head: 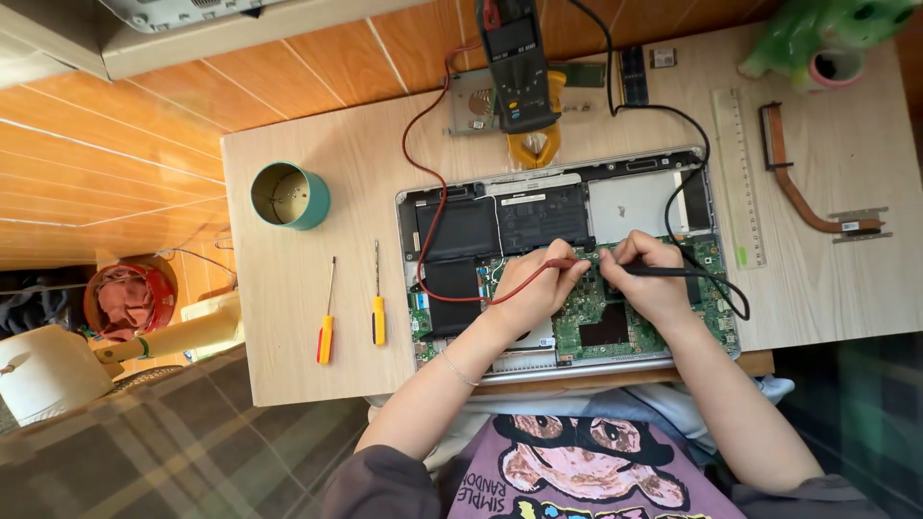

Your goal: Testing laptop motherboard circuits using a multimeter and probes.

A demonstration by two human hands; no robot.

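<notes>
Left hand (536, 285) pinches the slim red-leaded test probe (561, 262); right hand (651, 276) grips the black probe (673, 272), tips close together on the green circuit board (588, 309). The opened silver laptop (567, 255) lies flat on the pale wooden table (317, 192), the dark clamp meter (519, 67) just behind within lead reach.

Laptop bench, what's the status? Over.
Left hand holds red probe, right hand holds black probe. Both tips on open laptop's green board. Wires cross it.

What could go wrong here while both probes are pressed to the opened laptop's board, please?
The red probe in the left hand and the black probe in the right hand sit close together; a slip might bridge contacts on the circuit board. The red lead loops across the battery and could snag, tugging the meter.
</notes>
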